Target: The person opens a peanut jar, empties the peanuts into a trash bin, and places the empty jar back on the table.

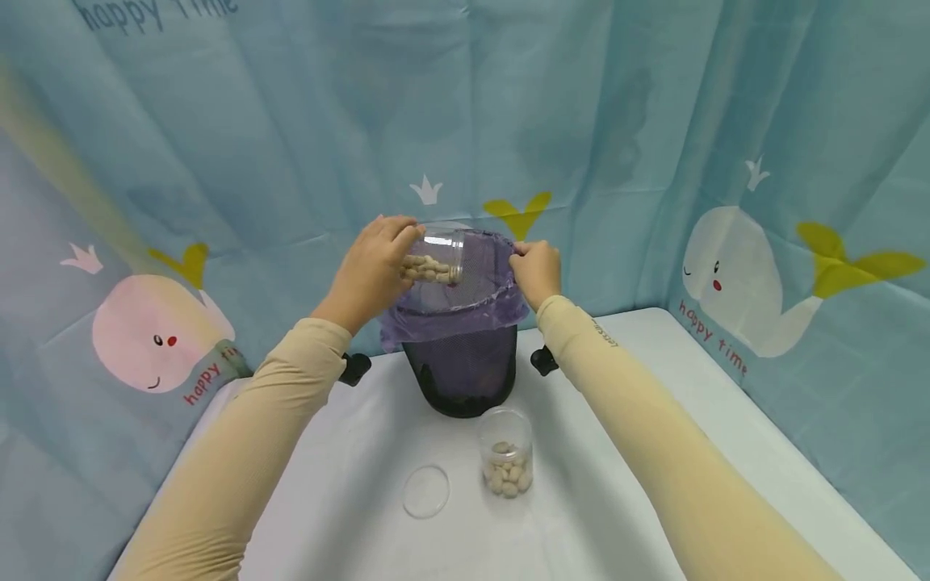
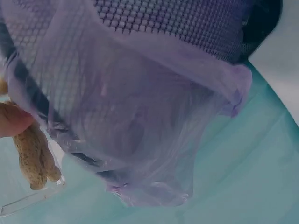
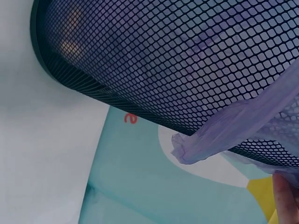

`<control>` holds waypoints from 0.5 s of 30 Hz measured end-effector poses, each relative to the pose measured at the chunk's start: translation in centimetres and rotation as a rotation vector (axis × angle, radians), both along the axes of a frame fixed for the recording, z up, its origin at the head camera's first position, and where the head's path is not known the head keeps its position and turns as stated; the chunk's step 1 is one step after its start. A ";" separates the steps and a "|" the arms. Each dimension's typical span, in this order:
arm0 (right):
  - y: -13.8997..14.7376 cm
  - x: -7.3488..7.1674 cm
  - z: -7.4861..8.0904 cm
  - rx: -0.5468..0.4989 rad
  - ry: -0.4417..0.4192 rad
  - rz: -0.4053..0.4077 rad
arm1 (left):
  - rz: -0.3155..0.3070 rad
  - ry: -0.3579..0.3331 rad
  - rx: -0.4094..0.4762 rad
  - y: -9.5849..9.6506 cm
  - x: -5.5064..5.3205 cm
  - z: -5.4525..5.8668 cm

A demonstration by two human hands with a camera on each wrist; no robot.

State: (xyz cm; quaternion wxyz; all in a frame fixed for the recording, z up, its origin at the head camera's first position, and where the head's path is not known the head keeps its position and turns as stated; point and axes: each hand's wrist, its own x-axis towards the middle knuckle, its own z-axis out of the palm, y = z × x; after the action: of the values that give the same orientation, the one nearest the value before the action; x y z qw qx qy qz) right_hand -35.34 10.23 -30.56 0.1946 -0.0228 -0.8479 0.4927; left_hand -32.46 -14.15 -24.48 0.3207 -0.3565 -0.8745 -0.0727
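Note:
In the head view my left hand [image 1: 378,270] grips a clear plastic jar [image 1: 445,240], tipped on its side over the mouth of a black mesh trash bin [image 1: 465,375]. Peanuts [image 1: 430,270] lie along the jar's lower side. A thin purple bag [image 1: 458,321] lines the bin and folds down outside its rim. My right hand [image 1: 538,270] pinches the bag at the rim's right side. The left wrist view shows a fingertip [image 2: 16,120] beside peanuts [image 2: 35,158] in the jar. Part of a right finger [image 3: 285,198] meets the bag in the right wrist view.
Before the bin, a second clear jar [image 1: 506,456] stands upright and uncapped, partly filled with pale tan nuts. A clear round lid [image 1: 426,491] lies left of it on the white table [image 1: 363,484]. Blue printed curtains [image 1: 305,145] hang behind and along the sides.

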 end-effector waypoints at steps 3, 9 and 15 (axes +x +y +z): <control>0.1 0.1 0.0 0.005 -0.004 -0.003 | 0.012 -0.030 -0.021 0.1 0.2 0.0; 0.1 0.0 0.0 -0.006 0.005 0.001 | 0.031 0.001 0.036 -0.1 0.3 0.3; 0.0 0.0 0.0 -0.003 -0.010 -0.005 | 0.018 -0.031 0.011 -0.2 0.1 0.0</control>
State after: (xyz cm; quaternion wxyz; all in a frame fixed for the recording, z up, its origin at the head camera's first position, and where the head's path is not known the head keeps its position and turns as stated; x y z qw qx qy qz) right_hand -35.35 10.24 -30.56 0.1917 -0.0274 -0.8481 0.4932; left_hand -32.34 -14.34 -24.51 0.3098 -0.3459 -0.8820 -0.0800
